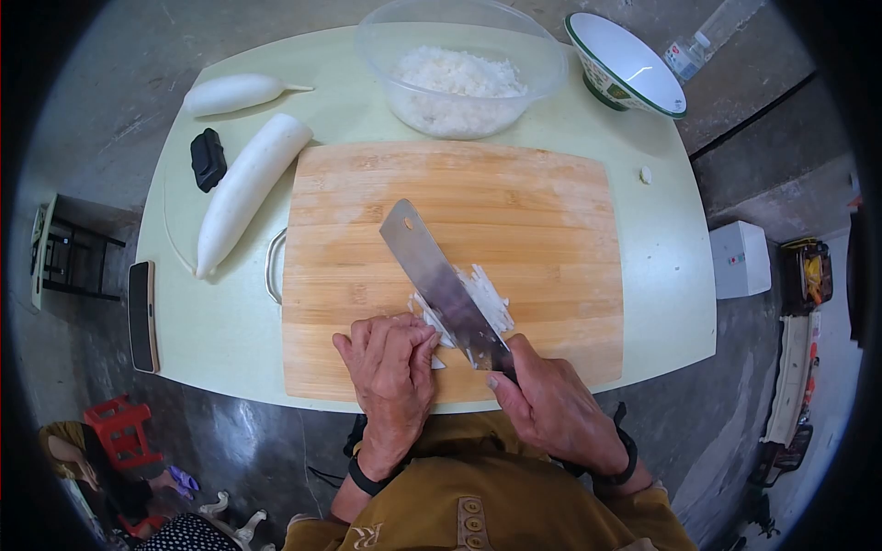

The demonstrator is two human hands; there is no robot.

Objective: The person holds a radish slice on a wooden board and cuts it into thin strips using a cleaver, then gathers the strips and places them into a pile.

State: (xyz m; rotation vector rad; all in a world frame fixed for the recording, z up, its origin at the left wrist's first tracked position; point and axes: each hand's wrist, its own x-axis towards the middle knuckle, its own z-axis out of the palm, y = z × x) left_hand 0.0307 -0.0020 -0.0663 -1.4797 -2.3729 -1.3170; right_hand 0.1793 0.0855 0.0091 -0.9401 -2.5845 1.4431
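Note:
My right hand (pixel 560 404) is wrapped round the handle of a cleaver (pixel 436 275), whose broad blade slants up and to the left over the wooden cutting board (pixel 358 220). My left hand (pixel 390 363), fingers curled and pressed together, holds down white radish slices (pixel 438 331) at the left of the blade. Thin radish shreds (pixel 487 298) lie on the board along the blade's right side. Part of the slices is hidden by my left fingers and the blade.
Behind the board stands a clear plastic bowl (pixel 459 92) of white shreds; a green-rimmed bowl (pixel 629 69) is at its right. On the left lie a large white radish (pixel 253 193), a smaller one (pixel 234 94), a black case (pixel 209 159) and a phone (pixel 142 317). A person sits at lower left.

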